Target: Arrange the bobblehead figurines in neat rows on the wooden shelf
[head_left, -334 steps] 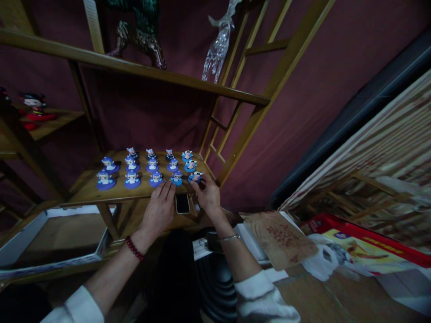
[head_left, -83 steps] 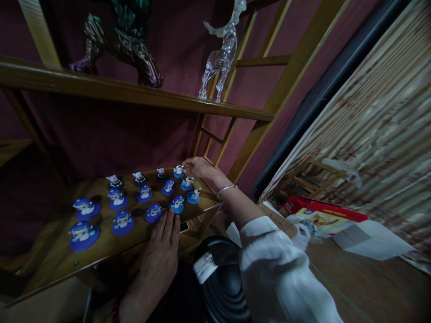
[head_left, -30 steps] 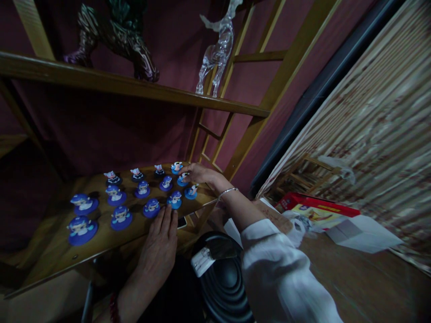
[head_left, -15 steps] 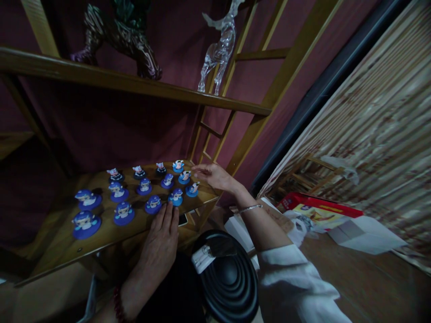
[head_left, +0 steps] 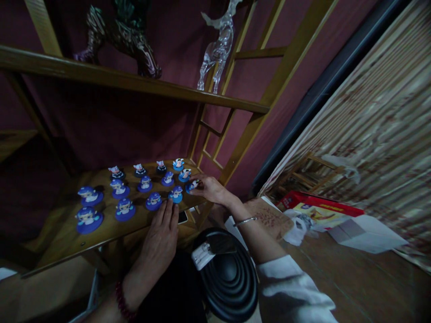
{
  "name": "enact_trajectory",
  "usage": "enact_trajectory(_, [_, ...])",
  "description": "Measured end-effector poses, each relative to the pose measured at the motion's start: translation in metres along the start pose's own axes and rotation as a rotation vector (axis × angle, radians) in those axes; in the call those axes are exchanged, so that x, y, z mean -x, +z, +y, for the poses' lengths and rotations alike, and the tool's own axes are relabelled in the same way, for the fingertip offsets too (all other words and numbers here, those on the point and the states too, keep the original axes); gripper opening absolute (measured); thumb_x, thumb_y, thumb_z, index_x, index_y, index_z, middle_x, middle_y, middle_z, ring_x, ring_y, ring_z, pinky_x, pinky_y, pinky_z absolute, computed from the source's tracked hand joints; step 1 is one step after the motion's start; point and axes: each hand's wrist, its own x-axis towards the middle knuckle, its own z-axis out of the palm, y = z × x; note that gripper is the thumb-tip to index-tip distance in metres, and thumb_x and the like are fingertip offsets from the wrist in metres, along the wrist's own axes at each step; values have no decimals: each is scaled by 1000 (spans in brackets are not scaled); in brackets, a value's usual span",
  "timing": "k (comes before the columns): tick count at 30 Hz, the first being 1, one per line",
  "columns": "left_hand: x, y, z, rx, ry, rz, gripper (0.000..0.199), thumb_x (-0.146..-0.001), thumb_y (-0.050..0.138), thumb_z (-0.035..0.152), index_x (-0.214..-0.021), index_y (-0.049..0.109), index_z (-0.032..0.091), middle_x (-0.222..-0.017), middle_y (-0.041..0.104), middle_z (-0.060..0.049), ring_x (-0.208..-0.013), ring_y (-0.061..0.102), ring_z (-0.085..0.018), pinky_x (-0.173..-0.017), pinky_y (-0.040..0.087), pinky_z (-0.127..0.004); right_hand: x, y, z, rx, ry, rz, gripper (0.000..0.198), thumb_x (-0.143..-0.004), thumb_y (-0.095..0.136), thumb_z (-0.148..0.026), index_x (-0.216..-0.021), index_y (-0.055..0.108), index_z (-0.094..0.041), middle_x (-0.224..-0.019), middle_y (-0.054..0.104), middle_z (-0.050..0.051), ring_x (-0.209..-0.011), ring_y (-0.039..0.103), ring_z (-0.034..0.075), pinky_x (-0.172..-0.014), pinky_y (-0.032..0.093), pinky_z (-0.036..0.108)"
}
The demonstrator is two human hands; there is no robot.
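Note:
Small figurines on round bases stand in rows on a wooden shelf (head_left: 63,233). My right hand (head_left: 213,190) reaches in from the right, its fingers closed about a small blue-based figurine (head_left: 193,185) at the right end. Part of that figurine is hidden by the fingertips. My left hand (head_left: 163,233) is at the shelf's front edge, fingers stretched out and side by side. Its fingertips come up to a figurine on a light-blue base (head_left: 175,194), close to a purple-based figurine (head_left: 154,201). Behind stand black-based figurines (head_left: 139,170) and another blue-based figurine (head_left: 178,164).
Above, an upper shelf (head_left: 134,83) bears a clear glass animal (head_left: 217,54) and a dark glossy statue (head_left: 124,40). A black ribbed round object (head_left: 232,287) with a white pack (head_left: 202,256) sits below my hands. Boxes, a red package (head_left: 323,206) and a plastic bag (head_left: 296,231) lie right.
My right hand has moved down and slightly nearer, from beside the back figurines to the front right one, and its fingers have closed on it. My left hand stays nearly where it was.

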Motion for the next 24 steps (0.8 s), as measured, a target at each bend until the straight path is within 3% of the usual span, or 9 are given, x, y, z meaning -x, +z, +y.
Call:
enact_trajectory(10, [1,0,0,21,-7,-17,52,-85,40,11,-134,42,-4,-145,37,-24,-141,22,-31,-114,28,-47,1,4,-4,53,-4,-3,40,-70,74,-21,-108,63,-19,-99,67,4,-85,62,17,-79,47,30])
enact_trajectory(18, [0,-2,1,-9,4,8,51,-85,42,14,-133,44,-4,-143,41,-24,-138,28,-33,-113,30,-47,4,0,-8,63,30,-55,39,-73,72,-24,-110,63,-20,-90,68,1,-76,61,14,-74,46,26])
enact_trajectory(24, [0,-1,3,-39,-13,39,51,-84,41,13,-132,45,-3,-143,41,-24,-137,31,-34,-110,33,-47,4,0,-7,32,22,-51,41,-72,73,-25,-112,63,-18,-99,68,4,-81,63,15,-76,47,27])
